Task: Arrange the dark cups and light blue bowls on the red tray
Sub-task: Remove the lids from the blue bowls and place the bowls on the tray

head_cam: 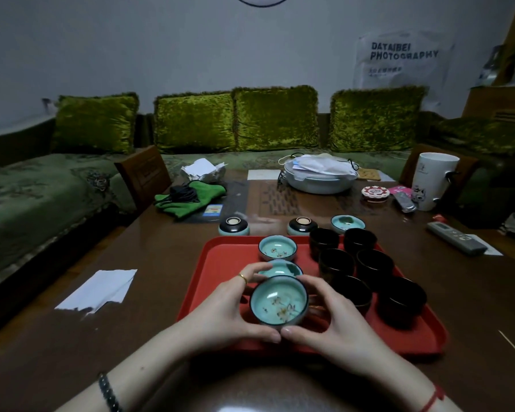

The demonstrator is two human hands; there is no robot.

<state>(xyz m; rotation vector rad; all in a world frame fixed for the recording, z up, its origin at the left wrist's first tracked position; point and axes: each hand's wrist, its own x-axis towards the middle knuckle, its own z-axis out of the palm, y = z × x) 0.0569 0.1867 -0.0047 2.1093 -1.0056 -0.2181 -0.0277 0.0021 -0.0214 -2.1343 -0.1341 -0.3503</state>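
Observation:
A red tray lies on the brown table. Both my left hand and my right hand cup a light blue bowl with a dark rim at the tray's near middle. Right behind it sits a second bowl, partly hidden, and a third bowl stands at the tray's far edge. Several dark cups fill the tray's right half in two rows. Off the tray, beyond its far edge, are two upturned bowls and one upright bowl.
A white paper lies left of the tray. A remote rests at the right. Farther back are a green cloth, a covered white dish and a white mug. A green sofa stands behind the table.

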